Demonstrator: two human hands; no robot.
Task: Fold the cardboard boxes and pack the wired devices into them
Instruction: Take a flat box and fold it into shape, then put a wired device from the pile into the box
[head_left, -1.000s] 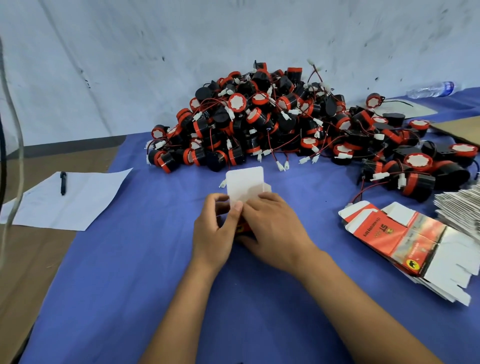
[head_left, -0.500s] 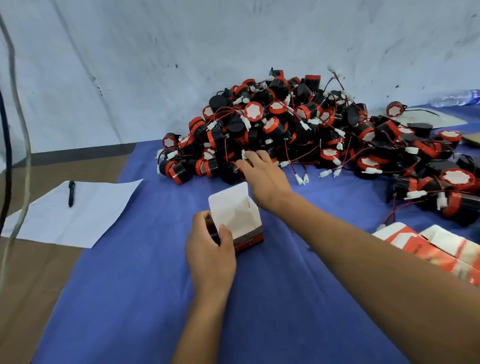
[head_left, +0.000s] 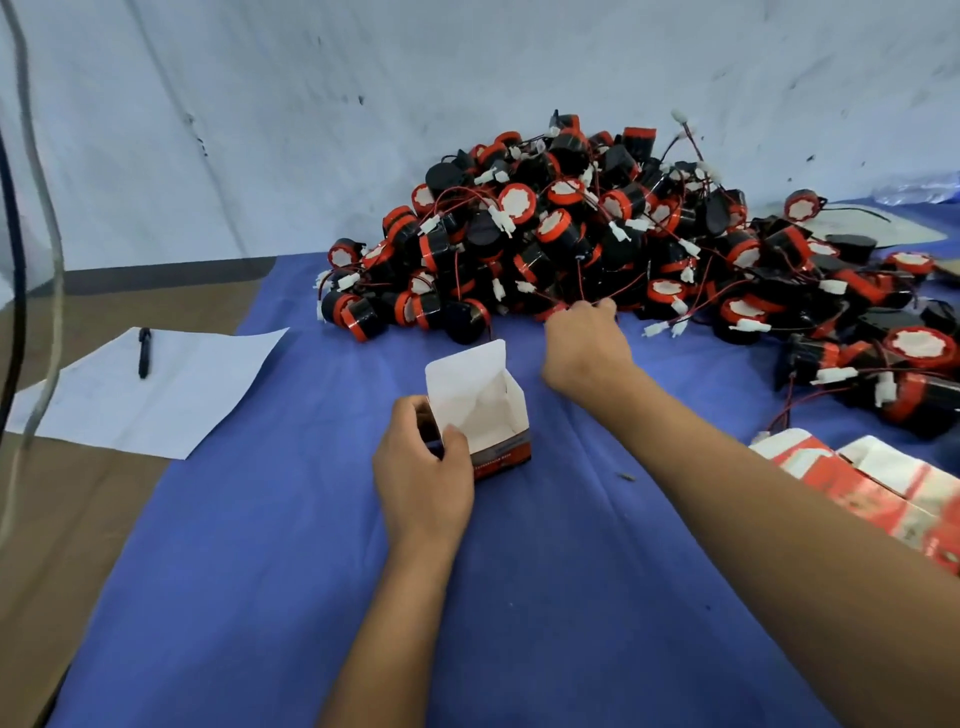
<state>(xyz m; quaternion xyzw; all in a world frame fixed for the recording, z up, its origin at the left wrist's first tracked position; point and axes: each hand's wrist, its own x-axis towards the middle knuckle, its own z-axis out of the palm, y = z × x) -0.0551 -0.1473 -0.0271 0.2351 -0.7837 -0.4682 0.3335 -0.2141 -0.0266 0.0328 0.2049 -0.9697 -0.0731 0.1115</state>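
Observation:
A small cardboard box (head_left: 483, 410), white inside and red outside, stands upright on the blue cloth (head_left: 311, 545) with its top flap open. My left hand (head_left: 421, 467) grips its near left corner. My right hand (head_left: 584, 343) reaches to the front edge of a big pile of black-and-red wired devices (head_left: 571, 234), fingers curled around thin red wires there. Which device the wires belong to is hidden by the hand.
A stack of flat unfolded red-and-white boxes (head_left: 872, 493) lies at the right. A sheet of white paper (head_left: 150, 395) with a black pen (head_left: 144, 352) lies at the left on brown cardboard. A cable (head_left: 31, 260) hangs at the far left. A grey wall stands behind the pile.
The right hand left the box and reached to the pile, closing on the wires. The left hand keeps holding the box, which now stands open.

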